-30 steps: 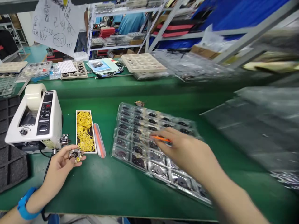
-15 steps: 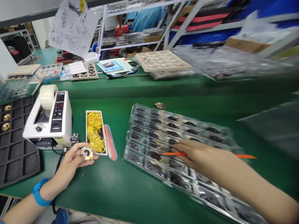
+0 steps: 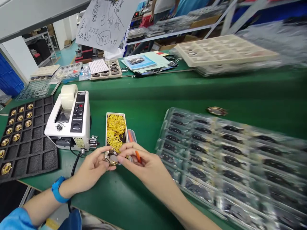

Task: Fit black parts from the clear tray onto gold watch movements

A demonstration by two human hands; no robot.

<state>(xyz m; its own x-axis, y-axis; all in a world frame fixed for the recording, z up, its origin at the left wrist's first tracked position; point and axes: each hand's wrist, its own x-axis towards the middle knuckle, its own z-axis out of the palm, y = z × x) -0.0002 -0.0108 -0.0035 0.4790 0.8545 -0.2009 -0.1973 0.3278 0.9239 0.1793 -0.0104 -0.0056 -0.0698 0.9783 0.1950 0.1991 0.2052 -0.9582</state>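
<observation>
Pinching one round, gold-rimmed metal piece between thumb and fingers, the left hand holds it just before the near end of the white box of thin yellow rings. At its edge, the right hand brings thumb and fingers together, one orange stick tucked in its grip; whether they pinch a part, I cannot tell. Thirteen shiny gold rounds show in the spongy black foam tray left of the box. Half a second ago, the right hand was over the clear plastic tray right of the box.

White shelving, a pale pillar and teal floor show beyond the green workbench.
</observation>
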